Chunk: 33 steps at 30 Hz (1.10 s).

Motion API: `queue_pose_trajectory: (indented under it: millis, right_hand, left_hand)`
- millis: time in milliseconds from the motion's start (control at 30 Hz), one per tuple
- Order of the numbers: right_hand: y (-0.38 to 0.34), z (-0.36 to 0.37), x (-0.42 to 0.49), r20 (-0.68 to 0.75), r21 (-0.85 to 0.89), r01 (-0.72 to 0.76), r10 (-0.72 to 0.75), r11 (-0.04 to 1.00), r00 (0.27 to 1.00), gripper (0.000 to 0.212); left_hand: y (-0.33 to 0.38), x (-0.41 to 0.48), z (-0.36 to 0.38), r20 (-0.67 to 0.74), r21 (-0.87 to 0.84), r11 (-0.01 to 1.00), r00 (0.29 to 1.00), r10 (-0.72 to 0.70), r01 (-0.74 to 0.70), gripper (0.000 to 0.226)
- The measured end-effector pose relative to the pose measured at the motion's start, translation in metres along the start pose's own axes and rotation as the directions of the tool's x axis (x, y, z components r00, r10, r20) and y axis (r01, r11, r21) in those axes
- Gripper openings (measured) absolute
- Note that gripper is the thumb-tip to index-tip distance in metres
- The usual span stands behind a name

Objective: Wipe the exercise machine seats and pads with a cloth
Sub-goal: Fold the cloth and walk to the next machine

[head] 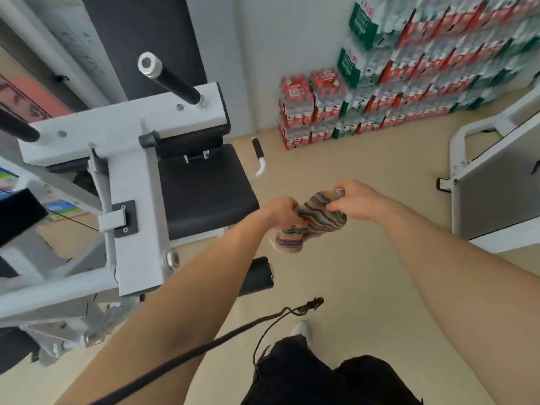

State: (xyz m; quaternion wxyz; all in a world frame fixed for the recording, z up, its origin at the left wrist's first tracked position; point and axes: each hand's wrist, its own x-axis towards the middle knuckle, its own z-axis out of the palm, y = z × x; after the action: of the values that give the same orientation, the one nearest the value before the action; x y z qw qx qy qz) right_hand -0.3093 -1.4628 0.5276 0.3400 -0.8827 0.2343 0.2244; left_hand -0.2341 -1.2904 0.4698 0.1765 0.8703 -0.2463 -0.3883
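Observation:
A striped, multicoloured cloth (314, 222) is bunched between both hands, held in the air above the beige floor. My left hand (282, 213) grips its left part and my right hand (352, 201) pinches its upper right part. To the left stands a white exercise machine (128, 171) with a black seat (201, 188), just left of my left hand. A black roller pad (258, 276) sits lower, partly hidden behind my left forearm. A black backrest (143, 39) rises behind the seat.
Stacked packs of bottled water (409, 77) line the far right wall. Another white machine frame (496, 171) stands at the right. A black-gripped handle bar (171, 77) juts out above the seat. A dark cord (263, 320) hangs in front of my body.

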Motion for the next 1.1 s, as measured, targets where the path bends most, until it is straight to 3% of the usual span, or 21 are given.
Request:
queue_pose_trajectory:
  millis: [300, 400, 533, 667, 833, 1100]
  right_hand:
    - [-0.034, -0.078, 0.151, 0.223, -0.242, 0.273, -0.221, 0.931, 0.950, 0.047]
    - [-0.053, -0.104, 0.203, 0.287, -0.209, 0.382, -0.316, 0.900, 0.904, 0.034]
    - [-0.084, -0.136, 0.259, 0.339, -0.119, 0.488, -0.427, 0.865, 0.838, 0.034]
    - [-0.121, -0.148, 0.308, 0.438, -0.177, 0.599, -0.482, 0.781, 0.759, 0.016]
    - [-0.173, -0.126, 0.373, 0.458, -0.200, 0.673, -0.539, 0.712, 0.707, 0.022]
    - [-0.252, -0.075, 0.469, 0.643, -0.174, 0.776, -0.527, 0.606, 0.556, 0.023]
  left_hand:
    - [0.004, 0.086, -0.066, -0.115, -0.228, 0.956, 0.970, -0.214, 0.183, 0.037]
    - [0.006, 0.109, -0.087, -0.158, -0.273, 0.923, 0.934, -0.322, 0.272, 0.026]
    - [0.007, 0.126, -0.112, -0.249, -0.386, 0.851, 0.848, -0.467, 0.356, 0.024]
    - [-0.007, 0.141, -0.132, -0.297, -0.534, 0.747, 0.740, -0.603, 0.395, 0.015]
    - [-0.043, 0.177, -0.153, -0.253, -0.723, 0.570, 0.619, -0.743, 0.389, 0.025]
    - [-0.104, 0.253, -0.170, -0.098, -0.884, 0.330, 0.560, -0.823, 0.330, 0.022]
